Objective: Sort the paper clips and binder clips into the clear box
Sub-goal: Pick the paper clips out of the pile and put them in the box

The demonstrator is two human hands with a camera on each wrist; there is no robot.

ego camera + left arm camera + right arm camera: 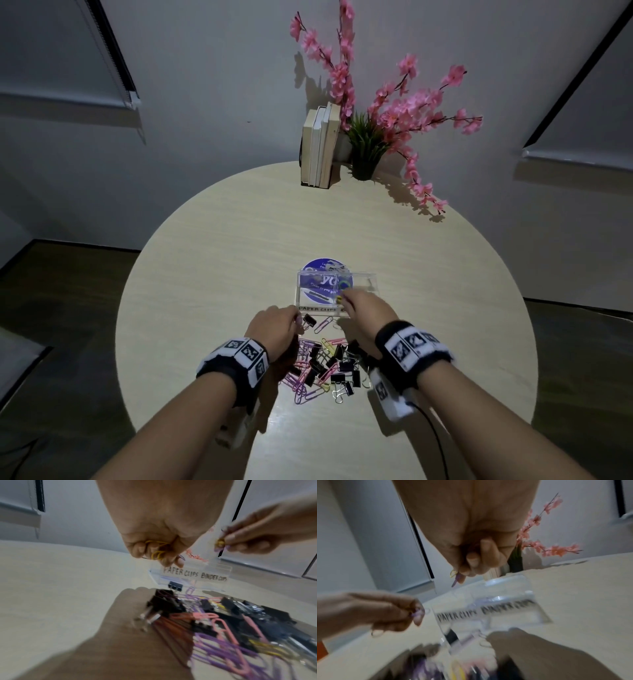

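The clear box (363,279) stands mid-table; its front strip reads "PAPER CLIPS" and "BINDER CLIPS" (195,575). A green clip lies inside it. My right hand (344,298) hovers over the box's front edge and pinches a yellow and a purple paper clip (455,576). My left hand (297,322) is just left of the box's front with its fingers curled round a few yellow paper clips (157,550); a purple one also shows in it (418,613). A mixed pile of pink, purple and yellow paper clips and black binder clips (325,371) lies between my wrists.
A lone black binder clip (310,320) and a pink paper clip (323,324) lie right before the box. A blue round sticker (317,269) shows under the box. Books (320,147) and a pink flower plant (383,130) stand at the table's far edge.
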